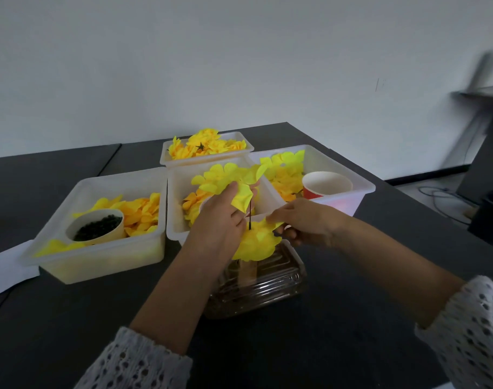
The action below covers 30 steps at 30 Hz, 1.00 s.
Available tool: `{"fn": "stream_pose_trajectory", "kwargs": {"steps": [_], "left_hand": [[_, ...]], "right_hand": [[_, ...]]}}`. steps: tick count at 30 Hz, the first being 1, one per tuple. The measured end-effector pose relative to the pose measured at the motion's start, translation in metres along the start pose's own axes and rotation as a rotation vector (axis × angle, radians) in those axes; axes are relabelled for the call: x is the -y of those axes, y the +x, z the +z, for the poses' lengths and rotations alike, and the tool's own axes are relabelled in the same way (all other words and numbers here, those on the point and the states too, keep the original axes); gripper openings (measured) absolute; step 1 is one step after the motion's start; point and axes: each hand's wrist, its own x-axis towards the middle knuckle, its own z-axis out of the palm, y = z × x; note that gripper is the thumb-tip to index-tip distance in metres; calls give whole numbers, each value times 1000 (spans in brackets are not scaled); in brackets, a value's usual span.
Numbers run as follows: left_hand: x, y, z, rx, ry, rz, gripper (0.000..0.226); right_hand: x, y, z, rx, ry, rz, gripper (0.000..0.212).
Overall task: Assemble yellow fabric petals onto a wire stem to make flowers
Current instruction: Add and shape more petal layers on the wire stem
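My left hand (221,220) holds a bunch of loose yellow fabric petals (228,178) above the middle bin, its fingers curled round them. A thin dark wire stem (250,217) stands upright just right of that hand. Stacked yellow petals (256,241) sit on the stem below its tip. My right hand (298,223) pinches the right edge of this stacked flower. The stem's foot is hidden behind the flower, over a clear ribbed glass dish (267,282).
Several white plastic bins stand on the dark table: a left bin (71,265) with petals and a paper cup of dark bits (95,227), a middle bin (173,220), a back bin of finished flowers (206,144), and a right bin (352,178) with a red cup (325,185). White paper (6,270) lies at the left edge.
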Motion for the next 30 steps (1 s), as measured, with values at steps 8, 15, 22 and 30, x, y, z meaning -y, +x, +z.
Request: {"fn": "stream_pose_trajectory", "kwargs": {"steps": [8,15,22,30], "left_hand": [[12,-5,6,-105,326,164,17],[20,-11,9,-73,390,211,57],[14,-16,10,-73,357,231,32],[10,-17,11,-43,352,260,24]], "right_hand": [[-7,0,4,155,276,110,16],[-8,0,2,165,308,101,20],[-7,0,1,63,157,40,48],[-4,0,-1,26,70,-2,41]]}}
